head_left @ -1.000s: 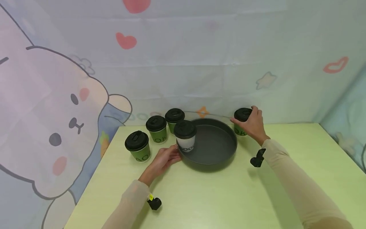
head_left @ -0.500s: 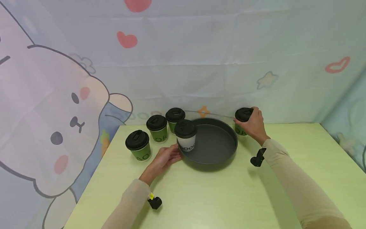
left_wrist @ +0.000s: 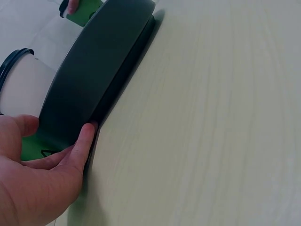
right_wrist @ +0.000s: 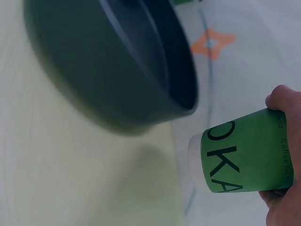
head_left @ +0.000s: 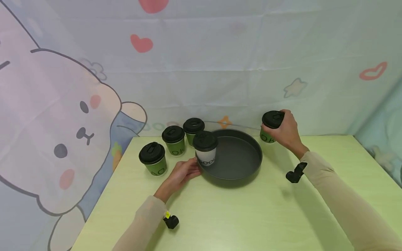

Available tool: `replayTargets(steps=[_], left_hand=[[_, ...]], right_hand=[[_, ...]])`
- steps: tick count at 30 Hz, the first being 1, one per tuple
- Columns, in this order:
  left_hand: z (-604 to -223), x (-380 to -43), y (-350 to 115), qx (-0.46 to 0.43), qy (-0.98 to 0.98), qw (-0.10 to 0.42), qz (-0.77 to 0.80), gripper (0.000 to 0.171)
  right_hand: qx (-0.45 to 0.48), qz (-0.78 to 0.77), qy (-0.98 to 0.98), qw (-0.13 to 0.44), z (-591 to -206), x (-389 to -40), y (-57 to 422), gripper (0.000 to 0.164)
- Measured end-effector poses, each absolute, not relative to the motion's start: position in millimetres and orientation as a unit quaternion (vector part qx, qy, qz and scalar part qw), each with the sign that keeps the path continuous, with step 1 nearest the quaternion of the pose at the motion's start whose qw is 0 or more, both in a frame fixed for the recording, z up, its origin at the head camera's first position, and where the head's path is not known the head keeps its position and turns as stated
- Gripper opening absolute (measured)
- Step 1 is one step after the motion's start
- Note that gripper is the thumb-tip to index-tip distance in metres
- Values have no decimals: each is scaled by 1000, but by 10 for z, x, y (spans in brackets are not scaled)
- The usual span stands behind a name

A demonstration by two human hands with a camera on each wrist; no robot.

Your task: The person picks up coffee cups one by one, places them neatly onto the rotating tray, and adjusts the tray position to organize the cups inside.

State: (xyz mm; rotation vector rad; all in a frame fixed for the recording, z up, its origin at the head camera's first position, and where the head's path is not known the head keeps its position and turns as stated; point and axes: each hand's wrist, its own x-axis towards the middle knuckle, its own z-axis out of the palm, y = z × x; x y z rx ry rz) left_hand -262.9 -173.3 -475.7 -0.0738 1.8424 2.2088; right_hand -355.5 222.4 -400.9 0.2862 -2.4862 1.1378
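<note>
My right hand [head_left: 287, 131] holds a green paper cup [right_wrist: 247, 153] with a black lid near its top, off the table right of the round dark pan [head_left: 235, 157]. Dark letters mark the cup's side. My left hand [head_left: 182, 176] grips the pan's near left edge, with the thumb by the rim and fingertips low on the outer wall in the left wrist view. Inside the pan, at its left side, stands a white paper cup [head_left: 205, 157] with a black lid.
Left of the pan stand three green lidded cups: a front one [head_left: 156, 165], a middle one [head_left: 176, 148] and a back one [head_left: 190, 137], partly behind the white cup. A printed cloth [head_left: 204, 87] hangs behind the pale table [head_left: 238, 219].
My right hand has raised the green cup from the table and moved it slightly to the right. The left hand, the pan and the white cup keep their places.
</note>
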Motion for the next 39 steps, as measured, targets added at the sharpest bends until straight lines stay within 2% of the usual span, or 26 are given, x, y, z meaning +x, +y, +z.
replayTargets(steps=[6, 15, 25, 33, 39], left_hand=[[-4764, -2637, -1744, -22, 635, 135, 760, 49], [-4738, -2638, -1744, -27, 632, 136, 762, 48], [-4760, -2649, -1746, -28, 630, 140, 763, 49], [-4769, -2636, -1753, -24, 631, 138, 763, 49], [-4761, -2632, -1752, -25, 634, 137, 761, 49]], right_hand=[[121, 408, -884, 195, -3785, -3441, 2149, 91], [153, 420, -881, 156, -3610, -3212, 1914, 90], [217, 433, -864, 140, -3823, -2944, 1568, 88], [228, 437, -862, 117, -4013, -2774, 1316, 91], [238, 422, -867, 122, -4144, -2695, 1139, 91]])
